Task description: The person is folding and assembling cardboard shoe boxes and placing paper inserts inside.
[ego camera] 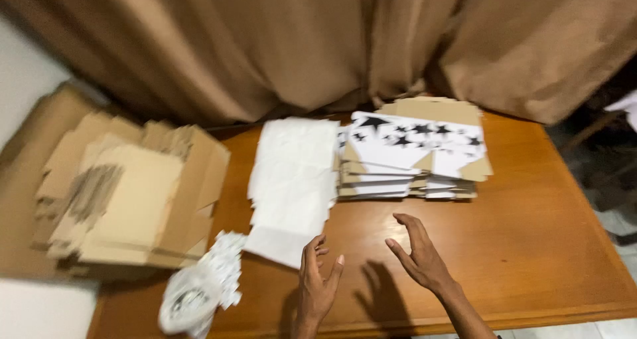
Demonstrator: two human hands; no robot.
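Centrally, white sheets [292, 179]; star-printed flat boxes [415, 150] right; plain cardboard [126, 199] left, blurred.

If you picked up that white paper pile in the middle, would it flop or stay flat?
The white sheets would probably flop: they look thin and already lie uneven, edges fanned across the table. Pushed, the top ones would likely slide apart, since nothing binds them. They look light beside the stiffer cardboard stack. Both the left hand and the right hand are open above the table.
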